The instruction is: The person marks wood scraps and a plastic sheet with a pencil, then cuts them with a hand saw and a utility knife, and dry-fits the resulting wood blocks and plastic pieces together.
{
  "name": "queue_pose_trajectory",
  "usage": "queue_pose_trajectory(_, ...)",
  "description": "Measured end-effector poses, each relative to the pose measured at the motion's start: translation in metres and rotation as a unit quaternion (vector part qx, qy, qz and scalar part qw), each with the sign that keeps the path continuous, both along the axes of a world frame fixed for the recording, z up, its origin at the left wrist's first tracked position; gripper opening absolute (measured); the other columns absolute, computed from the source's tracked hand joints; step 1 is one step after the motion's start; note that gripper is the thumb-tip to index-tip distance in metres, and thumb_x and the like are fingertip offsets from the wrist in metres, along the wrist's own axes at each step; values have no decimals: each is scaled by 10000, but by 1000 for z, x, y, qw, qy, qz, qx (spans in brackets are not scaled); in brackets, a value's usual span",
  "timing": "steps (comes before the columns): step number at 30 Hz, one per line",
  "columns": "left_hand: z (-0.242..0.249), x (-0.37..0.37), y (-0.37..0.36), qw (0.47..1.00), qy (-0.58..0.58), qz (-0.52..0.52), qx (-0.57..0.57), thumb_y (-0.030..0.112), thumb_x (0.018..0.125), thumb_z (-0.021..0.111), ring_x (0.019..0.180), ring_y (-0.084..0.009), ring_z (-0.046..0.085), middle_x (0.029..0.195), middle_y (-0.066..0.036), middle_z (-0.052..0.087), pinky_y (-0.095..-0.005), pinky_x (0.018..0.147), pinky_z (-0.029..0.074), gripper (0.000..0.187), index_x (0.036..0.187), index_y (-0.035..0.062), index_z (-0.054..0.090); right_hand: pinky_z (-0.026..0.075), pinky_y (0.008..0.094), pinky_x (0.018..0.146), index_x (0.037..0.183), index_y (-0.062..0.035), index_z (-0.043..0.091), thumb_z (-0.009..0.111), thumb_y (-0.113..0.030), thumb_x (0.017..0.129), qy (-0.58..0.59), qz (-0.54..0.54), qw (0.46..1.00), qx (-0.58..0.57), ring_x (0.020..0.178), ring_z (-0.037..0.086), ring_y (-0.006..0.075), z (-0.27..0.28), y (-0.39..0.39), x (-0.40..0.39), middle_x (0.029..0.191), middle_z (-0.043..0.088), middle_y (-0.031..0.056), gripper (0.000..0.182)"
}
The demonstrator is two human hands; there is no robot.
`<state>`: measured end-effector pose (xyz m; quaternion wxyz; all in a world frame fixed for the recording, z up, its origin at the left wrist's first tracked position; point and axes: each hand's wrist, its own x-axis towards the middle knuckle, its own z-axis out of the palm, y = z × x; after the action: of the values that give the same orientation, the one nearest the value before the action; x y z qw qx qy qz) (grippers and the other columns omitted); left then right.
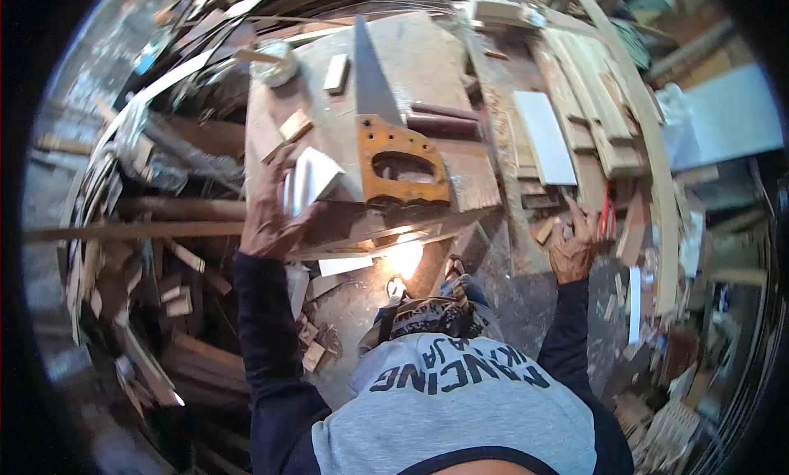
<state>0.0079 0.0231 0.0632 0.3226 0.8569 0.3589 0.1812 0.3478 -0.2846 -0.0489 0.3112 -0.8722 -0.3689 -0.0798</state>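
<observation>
My left hand (271, 205) is wrapped round a white folded piece (311, 179) at the left front of the wooden worktop (308, 39). Beside it lies a handsaw with an orange wooden handle (380, 138), its blade pointing away from me. Small wooden blocks (336, 73) lie left of the saw, and dark red rolls (444, 122) lie to its right. My right hand (573, 243) is over the right bench, its fingers bent near a thin dark tool and the red handles (606, 215) of another tool. What it grips is too small to make out.
A tub (274, 64) stands at the worktop's back left. A white board (546, 138) and wooden strips (588, 85) lie on the right. Offcuts (185, 298) crowd the left side. A bright light patch (405, 257) falls near my feet.
</observation>
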Motion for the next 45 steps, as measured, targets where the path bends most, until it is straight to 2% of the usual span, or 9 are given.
queue_pose_trajectory(7,-3,-53,6,827,-353,-18,-436,368,937,575,1259,-364,511,1421,-249,439,-493,977,501,698,1478,19,304,485,393,837,1237,-14,603,598,-74,786,103,-109,988,42,829,601,295,-12,-29,-24,1005,568,159,455)
queue_pose_trajectory(12,0,-44,-20,714,-460,-70,-523,415,970,497,1227,-394,536,1405,-275,448,-547,943,516,679,1469,-1,299,466,506,880,1179,-17,590,580,-141,811,-143,-217,964,-52,1085,532,388,-14,-32,-6,1127,553,210,389)
queue_pose_trajectory(15,-21,-49,-29,833,-377,-34,-404,233,930,622,1106,-330,621,1277,-192,577,-474,917,538,541,1380,0,435,455,498,938,1258,-38,529,561,-222,837,-139,-372,910,-116,1160,508,412,-10,-23,15,1199,532,232,460)
queue_pose_trajectory(17,-40,-61,-33,833,-365,79,-408,100,866,701,1006,-239,655,1172,-139,641,-386,853,553,450,1274,4,538,452,509,959,1295,-55,485,516,-296,875,-127,-298,936,-135,1227,473,430,-6,-26,42,1269,520,249,485)
queue_pose_trajectory(27,-9,-59,-47,898,-250,37,-360,232,917,695,857,-149,660,984,-92,698,-300,742,546,335,1116,-33,645,484,523,829,1071,53,589,488,-348,896,26,-248,951,-181,965,637,458,-81,-55,153,996,640,339,449)
queue_pose_trajectory(32,4,-70,-38,931,-199,19,-306,218,925,686,908,-152,645,1001,-115,698,-299,777,532,347,1145,-42,618,374,331,380,684,-52,515,515,-386,960,296,-169,940,16,440,499,149,-33,-91,49,488,433,40,433)
queue_pose_trajectory(38,17,-84,-29,972,-82,32,-219,183,913,676,878,-173,657,963,-142,703,-323,780,531,334,1146,-46,610,431,216,452,1141,-84,457,547,-195,982,604,11,736,305,528,468,80,62,-57,-134,797,499,8,214)
queue_pose_trajectory(44,31,-78,-9,991,115,-59,37,193,843,664,830,-483,633,906,-310,647,-512,724,508,447,1206,-21,515,506,288,504,1273,-53,443,544,-91,930,631,168,742,153,592,602,158,105,32,-218,899,638,153,359)
queue_pose_trajectory(45,27,-78,-8,988,137,-58,47,204,844,665,821,-481,633,892,-309,647,-518,716,504,454,1208,-18,509,529,313,559,1344,-47,413,535,-76,921,492,213,831,151,666,637,212,95,51,-227,943,644,183,442)
